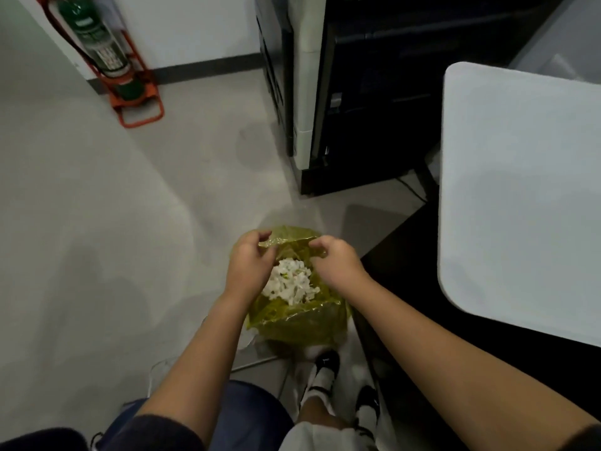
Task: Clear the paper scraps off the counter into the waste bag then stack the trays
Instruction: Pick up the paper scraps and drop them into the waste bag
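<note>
Both hands are down at the mouth of the waste bag, low in the middle of the frame: my left hand pinches the far rim on the left side, fingers curled round the thin yellow plastic, and my right hand pinches the same rim just to its right, so the two hold the opening apart between them. Between my hands I can see the paper scraps, a heap of small white bits lying inside the bag, which stands on the floor in front of my shoes. The bag is translucent, yellow-green, crinkled and limp, so it will sag if I let go of one side. I judge the clearing step to be near its end or in its last handling of the bag; whether more scraps wait up top I cannot tell. At the right edge of the frame the white table shows a bare surface, and no trays are in view. Next I would release the rim gently so nothing spills, then turn to the table to find and stack the trays.
</note>
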`<state>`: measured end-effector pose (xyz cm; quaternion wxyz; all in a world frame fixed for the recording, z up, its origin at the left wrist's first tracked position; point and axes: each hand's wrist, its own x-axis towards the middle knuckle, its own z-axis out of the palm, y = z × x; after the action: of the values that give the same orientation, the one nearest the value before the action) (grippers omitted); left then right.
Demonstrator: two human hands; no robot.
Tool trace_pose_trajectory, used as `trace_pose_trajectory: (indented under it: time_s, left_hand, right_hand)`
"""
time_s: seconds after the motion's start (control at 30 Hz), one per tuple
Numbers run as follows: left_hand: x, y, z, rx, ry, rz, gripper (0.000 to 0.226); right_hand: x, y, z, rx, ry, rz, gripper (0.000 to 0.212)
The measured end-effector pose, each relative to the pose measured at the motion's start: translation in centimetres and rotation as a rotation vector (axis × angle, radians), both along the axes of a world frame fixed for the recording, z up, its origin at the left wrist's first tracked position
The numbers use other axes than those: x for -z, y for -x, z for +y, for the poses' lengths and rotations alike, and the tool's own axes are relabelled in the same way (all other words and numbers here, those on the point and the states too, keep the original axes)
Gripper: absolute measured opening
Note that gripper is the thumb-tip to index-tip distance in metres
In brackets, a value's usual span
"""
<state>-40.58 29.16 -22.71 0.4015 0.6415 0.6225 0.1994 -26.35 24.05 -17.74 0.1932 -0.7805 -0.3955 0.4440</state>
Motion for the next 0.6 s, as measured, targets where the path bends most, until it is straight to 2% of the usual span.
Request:
trace_pose_trajectory:
  time_s: [0.2, 0.33, 0.5, 0.6]
  left_hand:
    - [-6.7, -4.1, 2.0, 0.002, -0.207, -0.187, 0.019]
    - [-12.6, -9.1, 2.4, 0.068, -0.347, -0.324, 0.015]
    - [-17.8, -16.5, 0.0, 0.281, -0.424, -0.453, 0.012]
    - [-19.2, -21.0, -2.3, 0.462, -0.444, -0.445, 0.015]
  right_hand:
    - [-7.8, -1.7, -0.7, 0.019, -0.303, -0.006, 0.032]
    - [-13.9, -5.4, -2.3, 0.115, -0.509, -0.058, 0.03]
    - [-18.3, -11.4, -6.7, 0.319, -0.621, -0.161, 0.028]
    - [-19.1, -15.1, -10.2, 0.443, -0.627, -0.246, 0.027]
